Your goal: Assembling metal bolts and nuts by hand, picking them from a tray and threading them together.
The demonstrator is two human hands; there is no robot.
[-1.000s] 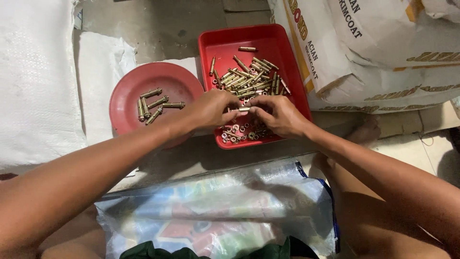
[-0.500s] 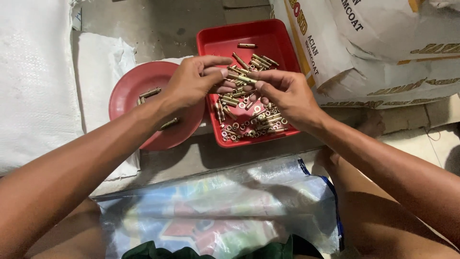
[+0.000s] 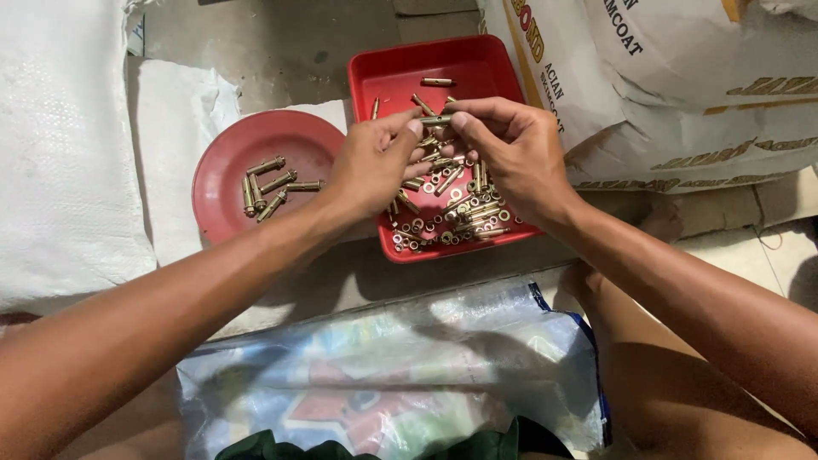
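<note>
Above the red square tray (image 3: 388, 85) of loose bolts and washers, the left hand (image 3: 375, 166) and right hand (image 3: 511, 153) pinch one brass bolt (image 3: 435, 121) between their fingertips. A washer on it seems likely; finished bolts (image 3: 268, 187) lie on the round red plate (image 3: 221, 204) just left

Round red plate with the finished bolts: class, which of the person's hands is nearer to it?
Left. The left hand hovers at the plate's right rim; the right hand is farther right, over the red tray.
</note>
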